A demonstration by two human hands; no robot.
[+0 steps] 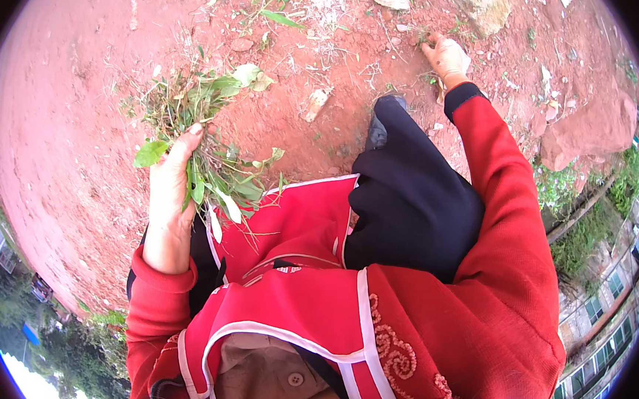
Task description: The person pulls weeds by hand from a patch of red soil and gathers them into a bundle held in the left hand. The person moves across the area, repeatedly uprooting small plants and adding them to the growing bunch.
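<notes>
My left hand [173, 184] is closed around a thick bunch of pulled weeds [209, 108], with green leaves, thin stems and roots sticking out on both sides of the fist. Some of the stems hang over the red apron [319, 199]. At the upper right, my right hand [445, 55] reaches down to the reddish soil, its fingertips at a small green plant [423, 35]. Whether the fingers pinch the plant is too small to tell. A dark shoe [379, 127] shows beside the black trouser leg, below and left of my right hand.
A large pale rock [485, 11] lies just beyond my right hand, and a flat whitish stone [391, 0] to its left. A big reddish rock [591, 129] is at the right. Loose weeds [282, 19] and a small stone [316, 105] lie on the soil ahead.
</notes>
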